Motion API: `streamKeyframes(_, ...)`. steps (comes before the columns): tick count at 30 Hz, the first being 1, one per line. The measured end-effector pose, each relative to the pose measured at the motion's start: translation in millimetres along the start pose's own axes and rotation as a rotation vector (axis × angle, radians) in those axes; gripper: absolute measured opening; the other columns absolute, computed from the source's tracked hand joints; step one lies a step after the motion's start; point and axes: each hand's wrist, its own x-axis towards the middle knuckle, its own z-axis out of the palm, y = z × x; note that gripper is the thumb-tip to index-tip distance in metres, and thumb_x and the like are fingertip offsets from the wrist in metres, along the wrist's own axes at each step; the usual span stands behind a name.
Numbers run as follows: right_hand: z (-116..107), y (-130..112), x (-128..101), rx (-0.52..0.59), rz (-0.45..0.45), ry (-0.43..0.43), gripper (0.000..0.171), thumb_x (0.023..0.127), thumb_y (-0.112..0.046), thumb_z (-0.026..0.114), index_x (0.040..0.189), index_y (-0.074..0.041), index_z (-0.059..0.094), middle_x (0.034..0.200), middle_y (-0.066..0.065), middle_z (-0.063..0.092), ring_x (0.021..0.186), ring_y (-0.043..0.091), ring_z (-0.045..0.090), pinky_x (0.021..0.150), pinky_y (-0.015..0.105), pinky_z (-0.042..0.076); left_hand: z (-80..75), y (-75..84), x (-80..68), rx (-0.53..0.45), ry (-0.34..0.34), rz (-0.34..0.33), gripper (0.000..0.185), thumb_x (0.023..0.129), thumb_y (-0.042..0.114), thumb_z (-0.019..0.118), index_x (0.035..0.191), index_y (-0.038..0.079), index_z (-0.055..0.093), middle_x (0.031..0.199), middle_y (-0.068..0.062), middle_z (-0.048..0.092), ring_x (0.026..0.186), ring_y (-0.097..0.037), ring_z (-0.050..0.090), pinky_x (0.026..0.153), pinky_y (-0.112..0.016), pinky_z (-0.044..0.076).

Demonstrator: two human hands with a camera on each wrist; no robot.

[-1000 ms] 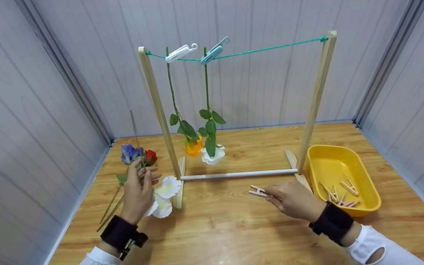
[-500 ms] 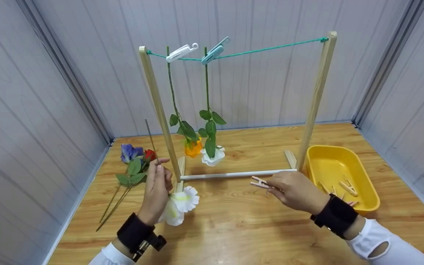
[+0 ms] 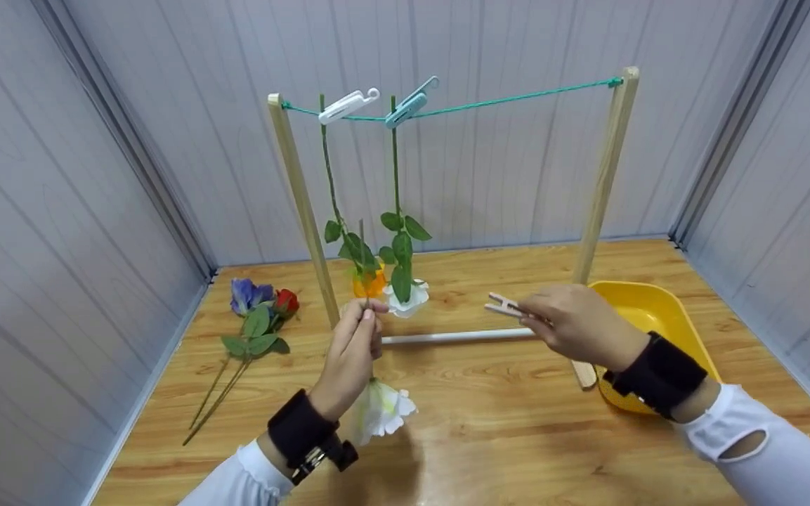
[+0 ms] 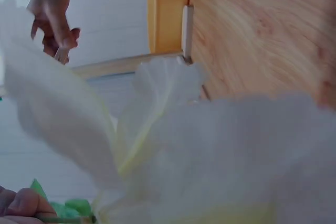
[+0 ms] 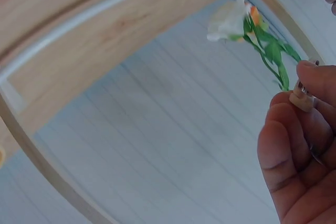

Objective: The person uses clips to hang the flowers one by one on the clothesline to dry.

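My left hand (image 3: pixel 354 344) pinches the thin stem of a white flower (image 3: pixel 380 414), whose bloom hangs head-down below the wrist and fills the left wrist view (image 4: pixel 210 156). My right hand (image 3: pixel 573 323) holds a pale pink clothespin (image 3: pixel 506 306) in the air, right of the left hand; its end shows between the fingers (image 5: pixel 302 100) in the right wrist view. Behind both stands a wooden drying frame (image 3: pixel 299 204) with a green string (image 3: pixel 517 93). From the string hang an orange flower (image 3: pixel 369 282) under a white clip (image 3: pixel 345 105) and a white flower (image 3: pixel 408 295) under a blue clip (image 3: pixel 408 105).
A blue flower (image 3: pixel 243 295) and a red flower (image 3: pixel 286 301) lie on the wooden table (image 3: pixel 503 436) at the left, stems toward me. A yellow tray (image 3: pixel 647 309) sits at the right, partly behind my right arm. Grey panel walls enclose the table.
My left hand lifted the white flower off the table and carried it right, in front of the frame. My right hand rose with the clothespin.
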Motion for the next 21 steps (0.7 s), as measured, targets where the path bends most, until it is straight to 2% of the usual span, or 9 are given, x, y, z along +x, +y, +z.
streamKeyframes(4,-17.6,3.5,15.6,-0.018,0.02,-0.023,0.009,0.091,-0.001,0.083,0.096,-0.003,0.076,0.084,0.008,0.073,0.068,0.02,0.065,0.06,0.038,0.055,18.1,7.9,10.3,-0.011,-0.034,0.042,0.025,0.118,0.01,0.024,0.117,-0.001,0.047,0.081,-0.001,0.035,0.065,-0.009,0.029,0.062,-0.022,0.027)
streamKeyframes(7,-30.2,6.0,28.9,-0.019,0.022,-0.037,0.006,0.091,0.0,0.082,0.094,-0.002,0.077,0.08,0.007,0.068,0.066,0.018,0.06,0.059,0.036,0.053,30.0,13.3,18.3,-0.024,-0.046,0.047,0.025,0.117,0.007,0.024,0.11,-0.001,0.047,0.081,-0.001,0.035,0.065,-0.009,0.029,0.062,-0.022,0.028)
streamKeyframes(15,-59.3,14.7,61.5,0.044,0.072,-0.024,0.005,0.091,0.003,0.081,0.091,-0.001,0.077,0.08,0.008,0.065,0.066,0.015,0.058,0.059,0.032,0.051,53.3,26.2,44.7,-0.044,0.019,0.064,0.027,0.115,0.005,0.031,0.106,-0.003,0.056,0.078,0.001,0.039,0.065,-0.01,0.032,0.062,-0.022,0.029)
streamKeyframes(21,-70.4,22.2,80.2,0.07,0.127,-0.059,0.006,0.094,0.003,0.077,0.089,0.0,0.076,0.078,0.009,0.061,0.065,0.012,0.048,0.06,0.029,0.043,70.1,35.8,66.5,-0.13,-0.001,0.084,0.023,0.114,0.005,0.027,0.111,0.001,0.049,0.078,0.002,0.035,0.066,-0.011,0.028,0.062,-0.023,0.026)
